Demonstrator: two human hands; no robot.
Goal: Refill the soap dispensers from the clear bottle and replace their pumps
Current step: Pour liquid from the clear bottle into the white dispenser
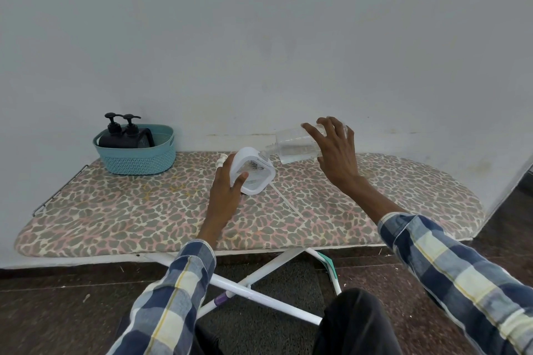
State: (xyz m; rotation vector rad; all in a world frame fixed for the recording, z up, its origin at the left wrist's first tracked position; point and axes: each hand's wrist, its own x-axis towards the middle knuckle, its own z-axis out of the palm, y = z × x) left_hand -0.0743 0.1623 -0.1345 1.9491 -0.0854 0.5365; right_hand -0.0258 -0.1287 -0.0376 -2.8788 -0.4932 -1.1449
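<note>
My left hand (226,187) grips a white soap dispenser (253,171) with a clear front, tilted toward me on the ironing board (115,210). Its pump is off. My right hand (334,150) holds the clear bottle (297,145) almost on its side, neck pointing left and down into the dispenser's opening. A little clear liquid lies in the bottle. A white pump (221,161) lies on the board just behind my left hand, partly hidden. Its thin tube (288,202) stretches across the cover to the right of the dispenser.
A teal basket (135,160) at the board's back left holds two black pump dispensers (121,135). The board has a leopard-print cover and stands against a white wall. Its white legs (259,277) cross over a dark floor below.
</note>
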